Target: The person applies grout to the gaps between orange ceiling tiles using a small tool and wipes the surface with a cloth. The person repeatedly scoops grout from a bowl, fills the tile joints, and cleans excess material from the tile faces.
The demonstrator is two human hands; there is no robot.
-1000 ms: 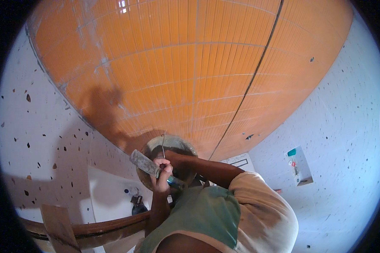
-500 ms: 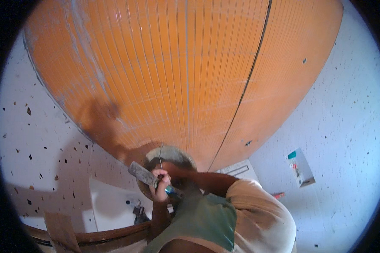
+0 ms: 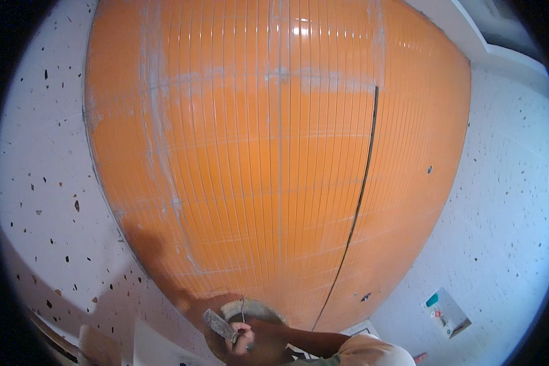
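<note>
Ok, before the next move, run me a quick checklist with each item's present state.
1. Left hand closed on the tool: ok.
2. Tool's blade visible: ok, pointing up and left.
3. Right hand grip: cannot tell, too dark by the bucket.
4. Bucket contents: cannot tell, in shadow and partly covered by the arm.
5. Orange wall free of smears: not ok, pale streaks at upper left.
6. Wall lines all pale: not ok, one long line is dark.
</note>
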